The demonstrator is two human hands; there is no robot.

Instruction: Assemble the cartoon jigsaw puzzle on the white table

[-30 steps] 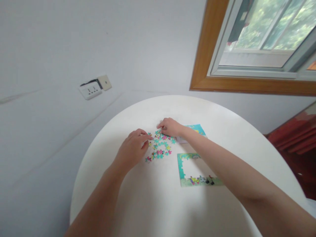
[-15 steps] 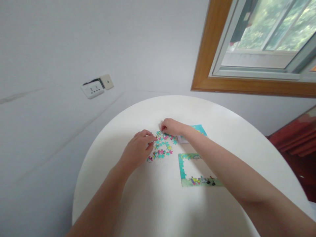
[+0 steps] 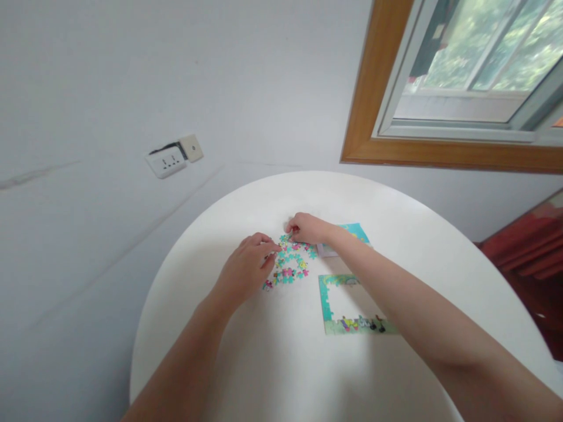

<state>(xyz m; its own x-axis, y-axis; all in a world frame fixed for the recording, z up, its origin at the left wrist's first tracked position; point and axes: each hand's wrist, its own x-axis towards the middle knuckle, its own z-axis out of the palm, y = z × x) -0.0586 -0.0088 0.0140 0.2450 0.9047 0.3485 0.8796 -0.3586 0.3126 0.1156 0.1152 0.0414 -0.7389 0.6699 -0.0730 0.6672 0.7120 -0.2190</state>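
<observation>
Small jigsaw puzzle pieces (image 3: 288,272) in teal, pink and yellow lie loosely spread on the white table. At the left edge of this spread is my left hand (image 3: 253,261), its fingers apart and the fingertips over the pieces; nothing shows in its grasp. My right hand (image 3: 303,227) reaches across to the far edge of the spread. Its thumb and fingers are pinched on a puzzle piece (image 3: 290,235), mostly hidden by the fingertips. Nearer to me, a partly built puzzle border (image 3: 325,302) lies flat around a bare middle; my right forearm covers its right side.
A teal picture sheet (image 3: 356,231) lies partly under my right wrist. The round white table (image 3: 281,363) stands against the wall, which has a socket (image 3: 169,162). A wood-framed window (image 3: 440,153) is at the upper right, with red cloth (image 3: 528,252) below it.
The fingers of my right hand have shifted slightly at the far edge of the pieces. My left hand stays almost still. The view has tilted a little.
</observation>
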